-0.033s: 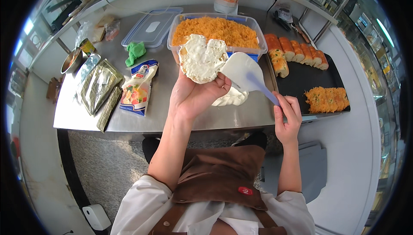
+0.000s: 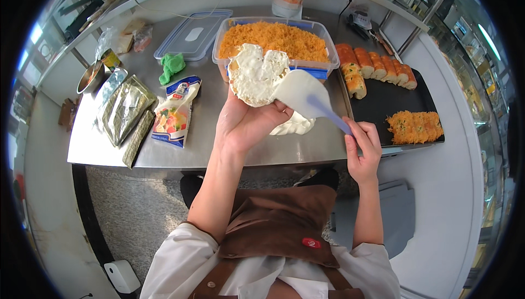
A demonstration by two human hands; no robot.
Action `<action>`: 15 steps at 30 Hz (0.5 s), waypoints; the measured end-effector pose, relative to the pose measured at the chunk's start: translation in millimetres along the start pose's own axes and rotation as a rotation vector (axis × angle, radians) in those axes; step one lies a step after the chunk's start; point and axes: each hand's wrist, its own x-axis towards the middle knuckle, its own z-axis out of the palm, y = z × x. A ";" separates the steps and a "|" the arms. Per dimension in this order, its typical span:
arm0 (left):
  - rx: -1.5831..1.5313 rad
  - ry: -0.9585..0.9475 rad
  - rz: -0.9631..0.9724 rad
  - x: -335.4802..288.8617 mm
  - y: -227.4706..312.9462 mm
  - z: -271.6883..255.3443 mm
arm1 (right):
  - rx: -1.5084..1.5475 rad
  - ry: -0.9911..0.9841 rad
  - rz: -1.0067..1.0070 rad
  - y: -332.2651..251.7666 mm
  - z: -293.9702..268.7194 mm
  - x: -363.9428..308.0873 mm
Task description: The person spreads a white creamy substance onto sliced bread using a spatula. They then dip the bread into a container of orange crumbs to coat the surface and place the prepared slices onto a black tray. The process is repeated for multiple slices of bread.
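Note:
My left hand (image 2: 249,121) cradles a piece of bread (image 2: 257,74) coated in white cream. It is held up in front of a clear tub (image 2: 331,62) filled with orange shredded topping (image 2: 273,35), probably meat floss. In my right hand (image 2: 363,148) is the purple handle of a spatula (image 2: 303,94) with a broad white blade. The blade overlaps the bread's right edge near my left fingertips; whether it touches the cream I cannot tell. Below the blade, white cream (image 2: 292,125) lies on the steel table, partly covered by my left hand.
On the right, a dark baking tray (image 2: 377,99) bears sliced bread rolls (image 2: 377,62) and a floss-coated roll (image 2: 415,126). Leftward lie a printed food pouch (image 2: 176,112), seaweed packs (image 2: 128,105), a green cloth (image 2: 172,68), a lid (image 2: 194,33) and a metal bowl (image 2: 90,77).
The spatula blade has shifted a little left and down, onto the bread's right edge. My right hand has moved slightly left with it; my left hand looks unmoved.

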 end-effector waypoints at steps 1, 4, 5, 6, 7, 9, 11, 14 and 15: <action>0.029 -0.015 -0.013 -0.5 -4.6 4.7 | 0.012 -0.030 0.005 -1.8 0.9 1.4; -0.057 -0.008 -0.042 -2.4 -9.2 4.6 | -0.001 0.067 -0.124 -3.8 16.3 18.0; -0.068 -0.013 -0.059 -1.9 -9.3 3.5 | -0.001 0.106 -0.092 -6.6 17.0 19.4; -0.080 -0.020 -0.066 -2.3 -6.4 0.6 | 0.006 0.140 -0.067 -9.0 19.8 22.4; -0.091 -0.026 -0.073 -2.6 -4.4 -1.5 | 0.014 0.175 -0.041 -10.0 20.8 24.9; -0.103 -0.047 -0.090 -3.5 -3.0 -3.1 | 0.033 0.138 0.020 -11.7 13.5 14.9; -0.080 -0.024 -0.072 -2.7 -5.3 2.6 | 0.042 0.101 -0.011 -8.1 9.1 8.4; -0.019 0.042 -0.043 -4.0 -13.7 12.1 | -0.008 0.016 -0.101 -14.2 10.5 14.5; -0.023 0.009 -0.063 -2.6 -10.6 5.3 | -0.037 0.062 -0.137 -14.4 13.3 21.2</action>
